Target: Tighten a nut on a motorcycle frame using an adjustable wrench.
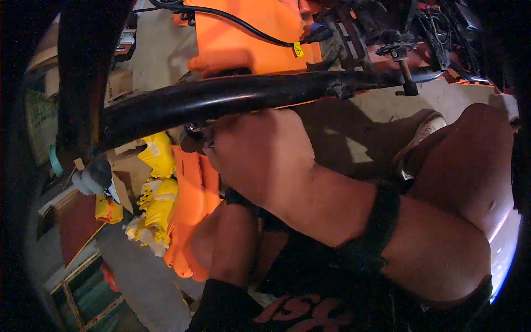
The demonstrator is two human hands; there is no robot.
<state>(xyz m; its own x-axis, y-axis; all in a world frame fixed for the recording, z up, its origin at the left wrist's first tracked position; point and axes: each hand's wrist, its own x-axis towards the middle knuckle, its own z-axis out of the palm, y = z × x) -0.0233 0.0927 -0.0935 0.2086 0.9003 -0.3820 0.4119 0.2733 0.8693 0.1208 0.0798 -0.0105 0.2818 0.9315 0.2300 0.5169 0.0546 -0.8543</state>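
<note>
My right hand (pixel 260 138) is curled just under a thick black metal tube (pixel 210 99), back turned up, beside a small metal fitting (pixel 193 128); what its fingers grip is hidden. My left forearm (pixel 232 254) rises from the lower edge toward that spot, and my left hand is hidden behind my right hand and arm. Above the tube lie an orange panel (pixel 238 22), a black cable (pixel 243 30) with a yellow tag (pixel 298 50), and dark metal parts with a hanging bolt (pixel 405 74).
Orange plastic panels (pixel 185 182) and yellow pieces (pixel 157 155) lie at left, with cardboard (pixel 121 193) and framed glass panes (pixel 88 293). A black upright (pixel 80 66) joins the tube. My bare knee (pixel 470 138) and a shoe (pixel 420 138) are at right.
</note>
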